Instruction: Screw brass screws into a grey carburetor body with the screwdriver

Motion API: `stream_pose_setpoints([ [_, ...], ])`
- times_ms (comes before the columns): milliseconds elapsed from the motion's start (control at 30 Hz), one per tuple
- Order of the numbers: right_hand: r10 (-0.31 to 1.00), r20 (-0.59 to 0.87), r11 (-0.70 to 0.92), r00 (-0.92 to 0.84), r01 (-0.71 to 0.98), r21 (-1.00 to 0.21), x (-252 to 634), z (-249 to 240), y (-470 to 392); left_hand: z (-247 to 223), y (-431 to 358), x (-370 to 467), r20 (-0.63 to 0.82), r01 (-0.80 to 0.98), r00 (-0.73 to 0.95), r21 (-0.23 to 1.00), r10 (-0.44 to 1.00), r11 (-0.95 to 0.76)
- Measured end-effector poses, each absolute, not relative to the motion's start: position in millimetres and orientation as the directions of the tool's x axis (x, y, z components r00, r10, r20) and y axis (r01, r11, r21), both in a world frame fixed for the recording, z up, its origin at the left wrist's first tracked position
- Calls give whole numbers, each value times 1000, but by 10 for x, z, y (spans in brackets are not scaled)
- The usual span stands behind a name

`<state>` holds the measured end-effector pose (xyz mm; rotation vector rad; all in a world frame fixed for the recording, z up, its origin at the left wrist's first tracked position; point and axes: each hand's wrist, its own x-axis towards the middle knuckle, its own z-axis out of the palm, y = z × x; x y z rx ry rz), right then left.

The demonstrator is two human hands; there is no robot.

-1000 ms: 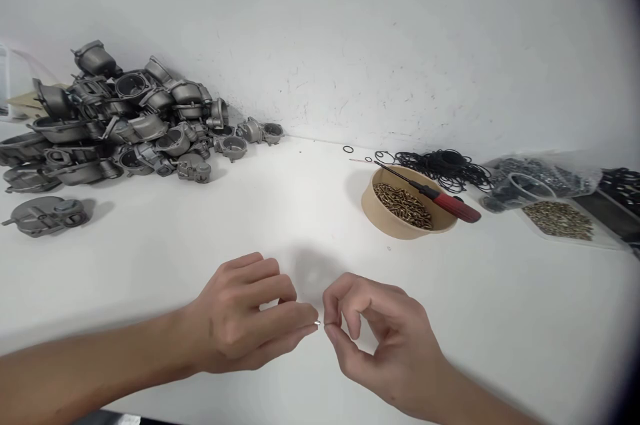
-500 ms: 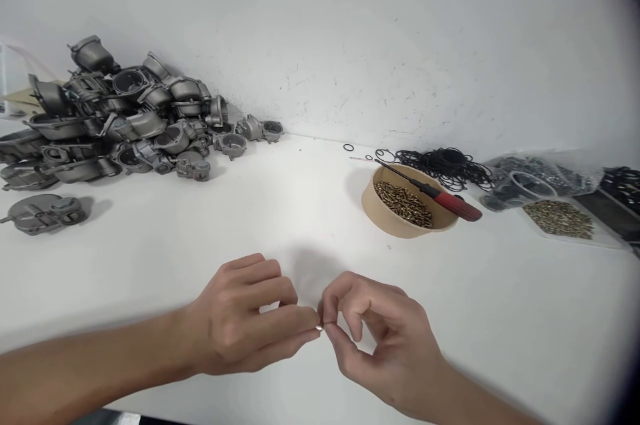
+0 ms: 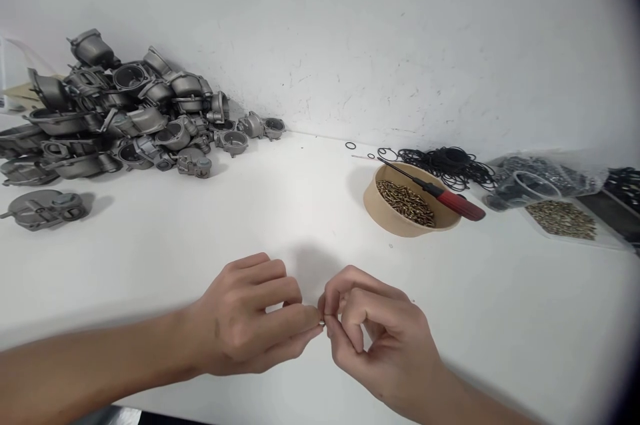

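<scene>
Tiny metal piece [image 3: 323,325] pinched between both hands' fingertips

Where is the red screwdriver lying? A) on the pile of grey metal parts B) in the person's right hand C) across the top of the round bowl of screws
C: the red screwdriver rests across the rim of the bowl, far from both hands.
</scene>
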<state>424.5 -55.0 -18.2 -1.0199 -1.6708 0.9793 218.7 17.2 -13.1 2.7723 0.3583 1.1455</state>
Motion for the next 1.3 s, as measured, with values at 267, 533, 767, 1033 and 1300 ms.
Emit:
stream_pose_setpoints([
  [267, 917, 325, 377, -233, 236, -895, 4241, -194, -532, -145, 149, 2215, 681, 169, 676, 228, 281, -959],
  [533, 914, 347, 392, -209, 241, -888, 4207, -190, -542, -148, 112, 2235, 691, 194, 656, 237, 305, -952],
  [767, 903, 386, 424, -187, 251, -870, 4180, -183, -540, -147, 107, 2244, 710, 189, 638, 231, 298, -955],
  [1033, 902, 386, 425, -192, 240, -873, 4187, -164, -542, -149, 105, 2235, 727, 180, 623, 226, 289, -957],
  [1300, 895, 407, 442, -181, 251, -861, 4184, -169, -547, -119, 105, 2239, 713, 158, 641, 241, 285, -958],
])
